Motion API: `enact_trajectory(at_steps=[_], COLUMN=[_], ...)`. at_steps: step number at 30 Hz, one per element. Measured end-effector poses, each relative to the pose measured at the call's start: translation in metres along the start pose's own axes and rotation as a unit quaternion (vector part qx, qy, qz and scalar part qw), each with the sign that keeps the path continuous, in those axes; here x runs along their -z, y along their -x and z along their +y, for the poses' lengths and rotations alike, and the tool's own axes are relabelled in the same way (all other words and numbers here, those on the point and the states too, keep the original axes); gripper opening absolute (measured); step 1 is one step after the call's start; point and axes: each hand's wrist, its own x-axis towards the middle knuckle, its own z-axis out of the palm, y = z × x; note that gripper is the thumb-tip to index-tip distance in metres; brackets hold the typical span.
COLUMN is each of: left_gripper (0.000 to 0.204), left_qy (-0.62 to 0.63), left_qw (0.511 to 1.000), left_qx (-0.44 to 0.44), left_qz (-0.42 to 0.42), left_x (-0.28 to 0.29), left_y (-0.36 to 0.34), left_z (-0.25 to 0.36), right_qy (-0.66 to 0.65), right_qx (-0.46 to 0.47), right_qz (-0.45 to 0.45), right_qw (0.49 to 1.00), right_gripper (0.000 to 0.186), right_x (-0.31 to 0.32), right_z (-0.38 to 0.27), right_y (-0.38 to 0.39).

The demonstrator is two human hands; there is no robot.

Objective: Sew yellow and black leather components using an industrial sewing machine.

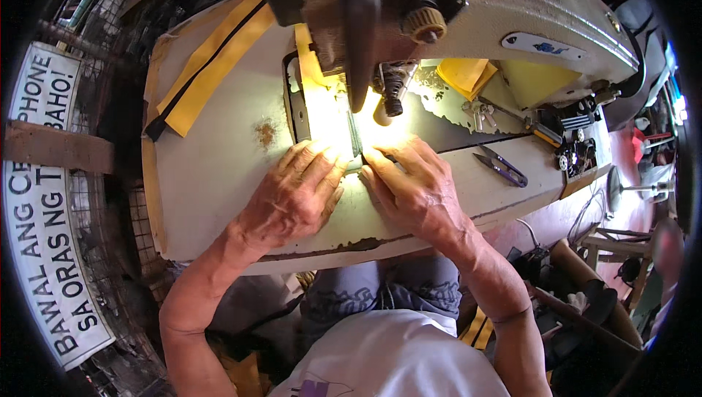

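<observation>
A yellow fabric strip (313, 68) runs under the head of a sewing machine (468, 24), where the lamp washes out much of it. Toward me, a narrow dark strip (356, 141) that looks like a zipper lies between my hands. My left hand (296, 188) presses its bent fingers together on the lit yellow cloth. On the other side, my right hand (417, 185) has its index finger and thumb closed at the edge of the dark strip. The needle area is hidden by glare and machine parts.
Another yellow strip with a black band (216, 61) lies at the table's far left. Thread snips (501, 167), a screwdriver (537, 128) and small metal parts lie to the right. Folded yellow cloth (466, 75) rests behind. A lettered sign (55, 207) stands at left.
</observation>
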Motion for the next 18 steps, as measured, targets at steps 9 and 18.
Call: enact_trajectory(at_steps=[9,18], left_gripper=[0.036,0.035], left_qy=[0.025,0.047], left_qw=[0.999,0.998], left_qx=[0.022,0.042], left_qz=[0.002,0.019], left_x=[-0.003,-0.011], left_y=[0.008,0.013], left_z=[0.001,0.002], right_qy=[0.004,0.051], right_qx=[0.021,0.032], right_qz=[-0.036,-0.068], right_qw=[0.999,0.996], right_gripper=[0.030,0.033], right_x=[0.003,0.000], right_z=[0.000,0.000], right_y=[0.003,0.004])
